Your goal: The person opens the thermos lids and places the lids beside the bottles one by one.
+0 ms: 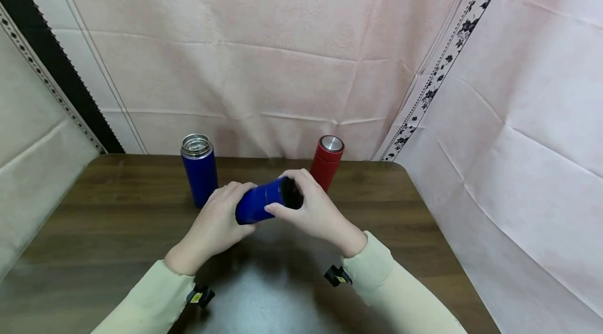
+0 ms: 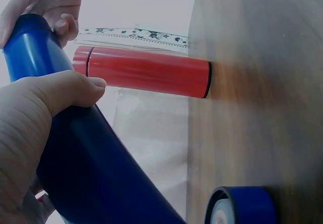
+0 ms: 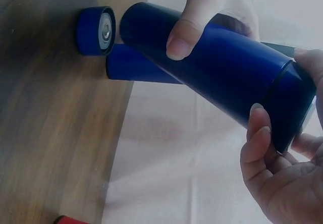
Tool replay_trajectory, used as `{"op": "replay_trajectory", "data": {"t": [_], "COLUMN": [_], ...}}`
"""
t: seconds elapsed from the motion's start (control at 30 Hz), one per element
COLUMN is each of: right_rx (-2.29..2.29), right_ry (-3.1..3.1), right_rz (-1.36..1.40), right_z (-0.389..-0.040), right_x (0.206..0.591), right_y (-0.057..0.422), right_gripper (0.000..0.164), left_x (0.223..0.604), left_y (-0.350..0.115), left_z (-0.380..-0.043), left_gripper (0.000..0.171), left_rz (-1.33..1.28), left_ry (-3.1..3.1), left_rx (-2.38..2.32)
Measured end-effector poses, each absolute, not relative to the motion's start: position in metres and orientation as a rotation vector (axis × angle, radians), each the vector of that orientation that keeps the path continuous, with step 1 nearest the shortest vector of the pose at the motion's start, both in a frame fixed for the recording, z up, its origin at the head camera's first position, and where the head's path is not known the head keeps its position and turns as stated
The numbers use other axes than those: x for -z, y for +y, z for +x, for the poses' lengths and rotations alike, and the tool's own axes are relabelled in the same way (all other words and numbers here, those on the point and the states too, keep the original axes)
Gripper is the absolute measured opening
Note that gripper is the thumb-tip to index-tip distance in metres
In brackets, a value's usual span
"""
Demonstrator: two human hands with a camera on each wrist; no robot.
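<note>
Tilted above the table, a blue thermos (image 1: 253,204) lies between both hands, its dark end facing right in the head view. My left hand (image 1: 219,221) grips the body, its thumb across the side. With fingers and thumb, my right hand (image 1: 316,212) holds the lid (image 3: 293,90) at the end beyond the seam. Behind my left hand a second blue thermos (image 1: 201,177) stands upright, its steel mouth uncovered. A loose blue lid (image 2: 253,205) rests on the table with its underside up; the head view does not show it.
A red thermos (image 1: 326,165) with a silver top stands upright behind my right hand. The wooden table (image 1: 118,203) ends at a pale cloth backdrop (image 1: 264,77), with more cloth (image 1: 527,140) along the right side.
</note>
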State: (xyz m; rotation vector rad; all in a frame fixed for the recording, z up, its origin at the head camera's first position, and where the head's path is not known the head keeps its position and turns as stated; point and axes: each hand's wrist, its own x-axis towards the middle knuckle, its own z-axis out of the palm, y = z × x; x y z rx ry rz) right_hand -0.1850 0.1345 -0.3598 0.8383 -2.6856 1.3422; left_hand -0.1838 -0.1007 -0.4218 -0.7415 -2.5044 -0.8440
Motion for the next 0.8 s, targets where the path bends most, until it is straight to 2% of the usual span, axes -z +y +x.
{"op": "replay_trajectory", "data": {"t": [0.8], "right_rx": [-1.195], "right_ry": [-2.624], "right_rz": [1.066], "right_z": [-0.186], "right_x": [0.364], "right_y": [0.140], "right_gripper": [0.059], "left_x": [0.409], "left_y": [-0.112], "left_z": [-0.185], "left_gripper": [0.075], "left_rz": [-0.858], "left_ry": [-2.566], "left_rx": [0.874]}}
